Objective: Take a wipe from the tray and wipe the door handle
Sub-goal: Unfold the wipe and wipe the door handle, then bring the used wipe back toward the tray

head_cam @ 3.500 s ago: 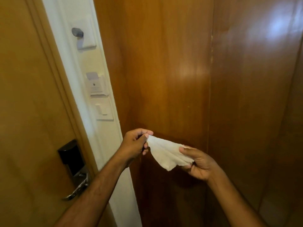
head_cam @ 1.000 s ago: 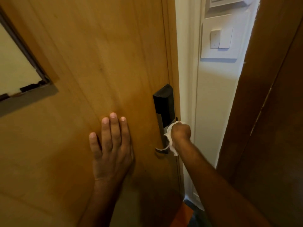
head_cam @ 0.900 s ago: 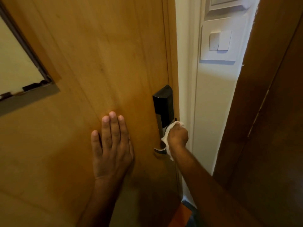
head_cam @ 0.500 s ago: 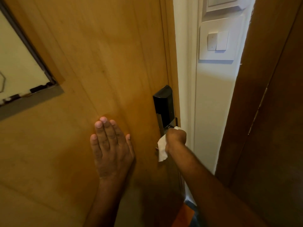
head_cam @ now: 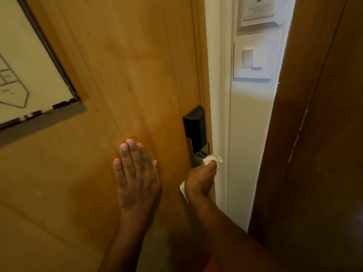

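The black lock plate [head_cam: 195,128] with a metal base sits on the light wooden door [head_cam: 127,65], near its right edge. My right hand [head_cam: 200,178] is closed around the door handle with the white wipe [head_cam: 212,159] bunched in it, so the lever itself is hidden under the hand. Wipe ends stick out above the fingers and below the palm. Flat against the door, left of the lock, lies my left hand [head_cam: 135,177], fingers together and pointing up, holding nothing.
A framed floor plan [head_cam: 29,71] hangs on the door at upper left. Right of the door is a white wall strip with a light switch [head_cam: 253,56] and a card holder [head_cam: 257,8]. A dark wooden panel [head_cam: 318,134] stands close on the right.
3.5 s ago both hands held the wipe spread open by the wooden panels. Over the last second my right hand has kept rubbing the handle with the wipe; my left hand stays flat on the door.
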`<state>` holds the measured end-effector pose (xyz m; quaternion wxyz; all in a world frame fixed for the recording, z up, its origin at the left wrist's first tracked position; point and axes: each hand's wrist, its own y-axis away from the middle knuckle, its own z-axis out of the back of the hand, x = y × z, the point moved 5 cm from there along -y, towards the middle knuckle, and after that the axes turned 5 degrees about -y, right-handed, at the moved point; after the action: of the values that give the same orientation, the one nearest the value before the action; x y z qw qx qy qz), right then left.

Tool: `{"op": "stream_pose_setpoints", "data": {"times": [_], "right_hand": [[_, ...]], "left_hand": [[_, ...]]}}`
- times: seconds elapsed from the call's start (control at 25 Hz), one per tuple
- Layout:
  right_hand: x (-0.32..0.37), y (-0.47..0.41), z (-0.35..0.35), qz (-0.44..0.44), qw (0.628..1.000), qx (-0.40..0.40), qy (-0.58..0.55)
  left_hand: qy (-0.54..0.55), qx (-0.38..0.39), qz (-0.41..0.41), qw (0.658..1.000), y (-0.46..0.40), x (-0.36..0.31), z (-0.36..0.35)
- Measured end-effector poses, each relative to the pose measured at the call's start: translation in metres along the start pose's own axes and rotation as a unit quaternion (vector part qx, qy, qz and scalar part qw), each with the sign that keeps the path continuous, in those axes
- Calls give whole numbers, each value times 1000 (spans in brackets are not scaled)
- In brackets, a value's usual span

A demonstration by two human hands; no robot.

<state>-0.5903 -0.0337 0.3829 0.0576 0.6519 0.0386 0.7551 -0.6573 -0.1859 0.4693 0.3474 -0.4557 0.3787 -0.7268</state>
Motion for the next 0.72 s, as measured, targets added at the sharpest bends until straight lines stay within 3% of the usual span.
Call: {"op": "stream_pose_setpoints", "data": {"times": [0.08, 0.16, 0.24, 0.28, 0.32, 0.4, 0.48, 0.6, 0.72], "right_hand": [[-12, 1, -2, 77, 994, 43, 63], [-33, -11, 7, 135, 973, 143, 121], [-46, -23, 29, 252, 912, 243, 216], [-53, -32, 48, 309, 878, 253, 263], [-59, -43, 69, 316, 872, 258, 272], [-60, -63, 111, 275, 914, 194, 229], [-63, -92, 162, 199, 959, 86, 182], [-72, -127, 245, 124, 976, -3, 180], [-101, -153, 353, -15, 990, -79, 114]], "left_hand": [[1, -2, 2, 1000, -1, 1, -3], [-3, 2, 3, 1000, 2, 0, -7], [4, 10, -11, 1000, 14, -6, -10], [38, 21, -13, 999, 24, -18, -9], [84, 47, -2, 995, 35, -30, -8], [187, 133, 51, 972, 57, -59, -3], [255, 217, 45, 941, 78, -108, 14], [348, 296, -67, 887, 91, -191, 59], [402, 315, -192, 838, 100, -263, 125]]}}
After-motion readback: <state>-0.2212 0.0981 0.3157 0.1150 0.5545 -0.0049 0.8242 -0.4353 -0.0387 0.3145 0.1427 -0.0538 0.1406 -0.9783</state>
